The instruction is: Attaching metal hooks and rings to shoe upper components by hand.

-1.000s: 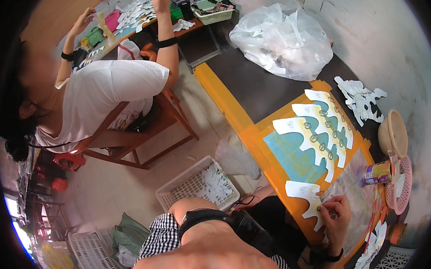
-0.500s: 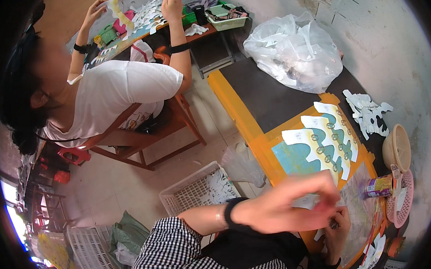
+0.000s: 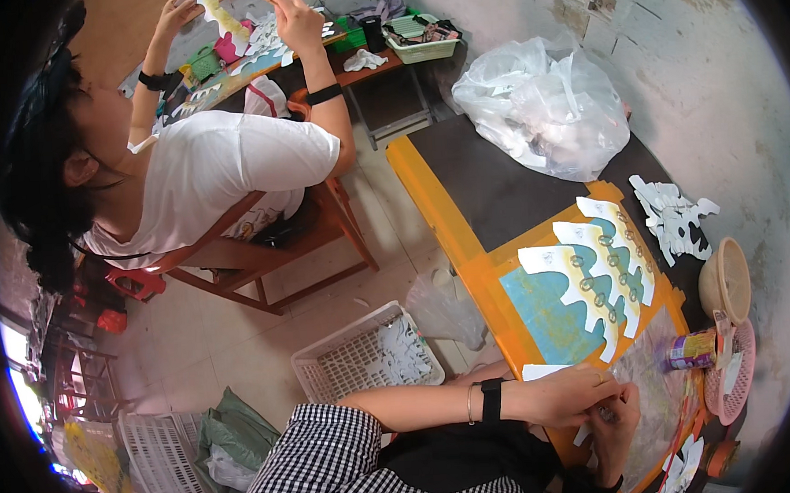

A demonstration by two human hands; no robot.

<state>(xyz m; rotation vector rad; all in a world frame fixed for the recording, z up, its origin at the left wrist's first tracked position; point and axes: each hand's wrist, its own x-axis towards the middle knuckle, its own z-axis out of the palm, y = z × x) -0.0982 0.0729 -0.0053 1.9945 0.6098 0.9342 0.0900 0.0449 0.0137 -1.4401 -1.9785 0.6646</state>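
My left hand [image 3: 574,399] reaches in from the left, a black band on its wrist, its fingers bent and pressed together against my right hand [image 3: 616,426]. Between the fingers of my right hand is a small dark, shiny round object [image 3: 607,413], too small to name. The end of a white piece [image 3: 544,371] shows beyond my left hand; my hands cover the rest. Farther up the table lie several white scalloped pieces [image 3: 581,278] with yellowish edges and small dark rings, overlapping on a blue patch [image 3: 539,306]. What my left fingers pinch is hidden.
A stuffed clear plastic bag [image 3: 543,108] sits at the table's far end. Along the right stand cut white scraps [image 3: 673,217], a beige basket [image 3: 725,280], a printed can [image 3: 692,350] and a pink basket [image 3: 743,377]. A white crate [image 3: 330,373] is on the floor; a seated person [image 3: 232,157] works at left.
My left hand has come down from above the table to meet my right hand, uncovering the blue patch and scalloped pieces. The other person's right hand has moved lower and left.
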